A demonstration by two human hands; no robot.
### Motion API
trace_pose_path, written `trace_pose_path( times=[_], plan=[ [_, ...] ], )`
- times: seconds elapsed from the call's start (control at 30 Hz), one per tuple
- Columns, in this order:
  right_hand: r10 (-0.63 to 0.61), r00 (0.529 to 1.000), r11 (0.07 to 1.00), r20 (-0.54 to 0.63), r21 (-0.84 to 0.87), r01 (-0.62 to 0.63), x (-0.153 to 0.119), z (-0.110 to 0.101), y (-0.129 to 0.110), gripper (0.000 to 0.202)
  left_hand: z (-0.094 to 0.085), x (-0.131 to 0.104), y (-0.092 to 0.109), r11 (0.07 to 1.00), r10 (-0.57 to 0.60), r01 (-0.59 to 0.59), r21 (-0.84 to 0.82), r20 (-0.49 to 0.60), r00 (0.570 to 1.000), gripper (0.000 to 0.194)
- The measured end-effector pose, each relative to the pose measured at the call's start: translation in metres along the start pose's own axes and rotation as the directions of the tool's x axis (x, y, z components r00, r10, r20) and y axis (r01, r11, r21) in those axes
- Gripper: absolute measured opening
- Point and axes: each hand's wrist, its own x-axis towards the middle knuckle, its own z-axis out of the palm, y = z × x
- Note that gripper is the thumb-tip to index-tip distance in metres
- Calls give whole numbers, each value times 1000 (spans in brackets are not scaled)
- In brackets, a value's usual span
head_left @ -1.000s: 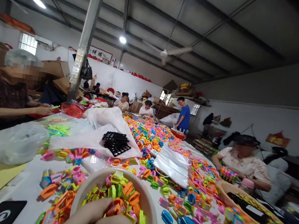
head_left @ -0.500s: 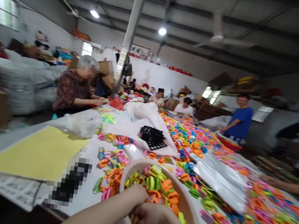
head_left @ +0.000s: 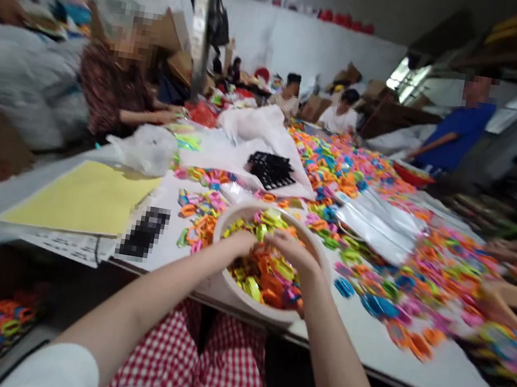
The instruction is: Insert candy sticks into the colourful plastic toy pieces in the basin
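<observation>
A round cream basin [head_left: 233,294] at the table's front edge holds many small plastic pieces [head_left: 269,277] in orange, yellow-green, pink and blue. Over its left part is my left hand [head_left: 241,242], touching the pieces; its fingertips are blurred and partly hidden among them. My right hand [head_left: 293,249] reaches in from the right, fingers bent toward the left hand and spread a little over the heap. Whether either hand grips a piece is too blurred to tell. More loose pieces [head_left: 204,227] lie on the table left of the basin.
Yellow sheets [head_left: 84,197] lie at the left, beside a blurred-out dark object [head_left: 144,234]. Black grids [head_left: 270,170] rest on white plastic [head_left: 254,127]. A silvery bag [head_left: 379,222] lies on the right-hand heap. Several people are around the table; another basin [head_left: 516,300] stands far right.
The view has tilted down, showing my lap and the basin's front rim. My hands, crossed or close together low in the basin before, are now higher on the heap and side by side.
</observation>
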Motion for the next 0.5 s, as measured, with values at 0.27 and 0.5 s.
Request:
trace_pose_path(
  times=[0.27,0.5],
  plan=[
    [148,728,986,-670,42,-161,17,-19,33,19,5,36,-35,979,-17,2,206,68,998,8],
    [8,889,858,-459,-453,-241,19,-5,36,19,1,38,-33,980,11,16,200,-133,991,17]
  ],
)
